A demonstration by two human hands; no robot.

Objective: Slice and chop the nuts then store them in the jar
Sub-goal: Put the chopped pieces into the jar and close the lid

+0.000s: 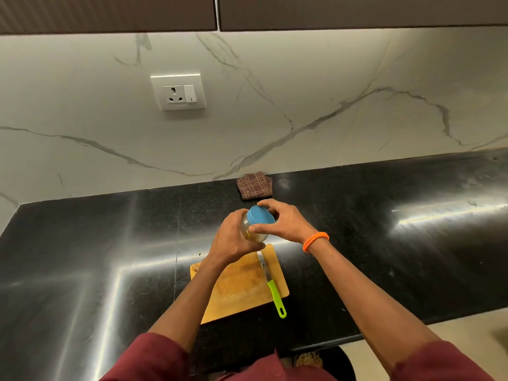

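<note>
A small glass jar (254, 234) with chopped nut pieces inside is held in the air above the far end of the wooden cutting board (239, 287). My left hand (233, 237) grips the jar's body from the left. My right hand (283, 221) has its fingers and thumb curled round the blue lid (259, 215) sitting on top of the jar. A knife with a green handle (276, 296) lies on the right side of the board, its blade pointing away from me. The board carries only crumbs.
A folded brown checked cloth (254, 186) lies by the marble wall behind the jar. The black counter (384, 243) stretches left and right. A wall socket (178, 92) sits above. The counter's front edge runs close to my body.
</note>
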